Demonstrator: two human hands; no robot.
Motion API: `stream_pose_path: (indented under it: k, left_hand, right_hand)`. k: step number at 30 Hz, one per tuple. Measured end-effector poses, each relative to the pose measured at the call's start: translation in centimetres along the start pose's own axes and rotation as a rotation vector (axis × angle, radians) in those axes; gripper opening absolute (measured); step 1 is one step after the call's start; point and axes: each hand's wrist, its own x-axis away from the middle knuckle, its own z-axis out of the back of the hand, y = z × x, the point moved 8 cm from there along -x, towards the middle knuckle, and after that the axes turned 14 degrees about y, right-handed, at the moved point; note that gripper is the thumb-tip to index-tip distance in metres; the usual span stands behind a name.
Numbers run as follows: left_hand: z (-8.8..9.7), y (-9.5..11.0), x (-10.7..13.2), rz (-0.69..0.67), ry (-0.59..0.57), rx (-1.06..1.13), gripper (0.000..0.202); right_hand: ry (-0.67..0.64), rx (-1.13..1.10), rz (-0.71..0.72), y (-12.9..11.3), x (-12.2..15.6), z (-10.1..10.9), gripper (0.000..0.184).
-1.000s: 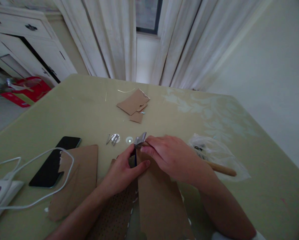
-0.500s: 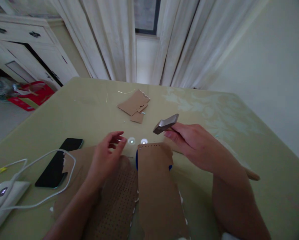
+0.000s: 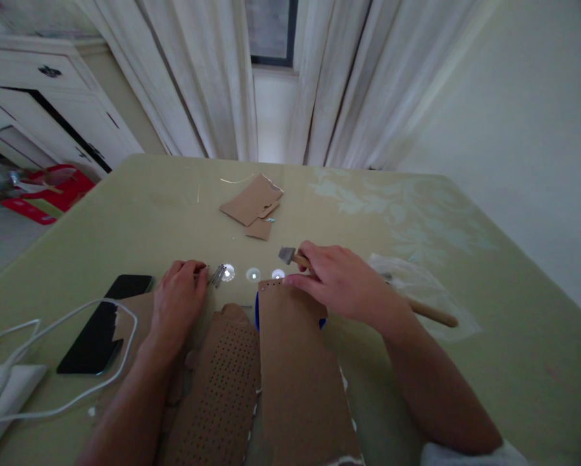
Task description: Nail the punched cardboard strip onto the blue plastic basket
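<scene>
My right hand (image 3: 336, 281) is wrapped round a hammer, its metal head (image 3: 286, 254) past my fingers and its wooden handle (image 3: 431, 312) showing beyond my wrist. Below that hand lies a cardboard strip (image 3: 300, 362) with a row of small holes along its far edge. A blue object (image 3: 257, 312), mostly hidden, is under the strip. My left hand (image 3: 180, 298) rests on the table with fingers curled together, beside a small bunch of nails (image 3: 217, 276); what the fingertips pinch is too small to make out. A cardboard piece with many holes (image 3: 222, 382) lies left of the strip.
Torn cardboard scraps (image 3: 252, 200) lie farther back on the table. At left are a black phone (image 3: 89, 346), a white cable (image 3: 134, 330) and a white power strip (image 3: 16, 388). A clear plastic bag (image 3: 458, 327) lies at right.
My left hand has moved left, away from the strip, to the nails, and its fingers have closed in. My right hand has brought the hammer left and lower, near the strip's far edge.
</scene>
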Motion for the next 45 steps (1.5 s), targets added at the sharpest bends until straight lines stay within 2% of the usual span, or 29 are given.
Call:
stream_pose_path:
  k: [3,6,12,15,17,20,23,26,29,38,45]
  left_hand:
    - [0.0,-0.1,-0.1,0.011,0.000,0.007,0.037]
    - [-0.2,-0.4,-0.2,0.035,-0.013,0.007,0.033]
    - [-1.0,-0.3,0.0,-0.044,-0.006,-0.036,0.028]
    - [-0.2,0.1,-0.1,-0.043,0.046,0.014,0.030]
    - [1.1,0.7,0.0,0.009,0.109,0.174,0.031]
    - [2.9,2.8,1.0,0.089,0.146,0.564,0.034]
    - [3.3,5.8,2.7,0.142,0.068,0.905,0.024]
    - [3.0,8.0,4.1,0.168,-0.015,1.050,0.017]
    - [2.6,8.8,4.6,0.165,-0.050,1.025,0.017]
    - [3.1,9.0,4.4,0.078,0.010,0.947,0.015]
    - [3.0,9.2,4.5,0.063,0.020,0.927,0.015]
  right_hand:
    - [-0.041,0.042,-0.010,0.3,-0.6,-1.8,0.047]
    - [-0.077,0.042,-0.024,0.4,-0.9,-2.8,0.051]
    - [-0.097,0.034,-0.042,0.6,-1.1,-3.1,0.054]
    - [-0.096,0.021,-0.040,0.7,-1.2,-3.2,0.054]
    - [-0.095,0.010,-0.038,0.8,-1.3,-3.3,0.053]
    - [-0.109,-0.011,-0.038,0.9,-1.4,-3.6,0.053]
    - [-0.128,-0.038,-0.025,1.0,-1.4,-3.9,0.053]
    - [-0.126,-0.055,-0.007,1.1,-1.4,-3.9,0.053]
    - [-0.117,-0.053,-0.010,1.1,-1.4,-3.9,0.053]
    - [-0.117,-0.063,0.016,1.0,-1.4,-4.0,0.053]
    - [-0.116,-0.038,0.016,1.0,-1.3,-3.9,0.051]
